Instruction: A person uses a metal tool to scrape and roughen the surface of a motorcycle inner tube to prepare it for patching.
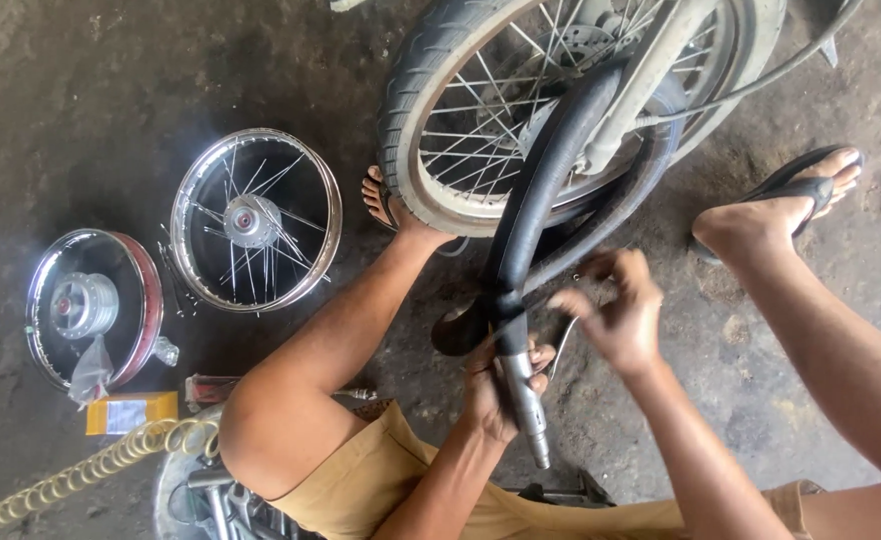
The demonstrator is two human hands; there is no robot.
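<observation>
Black spoked motorcycle wheel (481,110) on the dirt floor (81,90), black rubber inner tube (551,170) pulled out from it.
Left hand (496,385), fingers wrapped round tube and silver metal tool (528,405), steadies it; right hand (616,310), fingers half-curled, empty, hovers beside. Two bare chrome rims (256,220) lie apart.

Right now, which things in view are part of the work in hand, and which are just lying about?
In hand:
left hand gripping a metal nozzle
black inner tube
right hand beside the tube
motorcycle wheel

Lying about:
spoked rim
second rim
yellow box
coiled hose
</observation>
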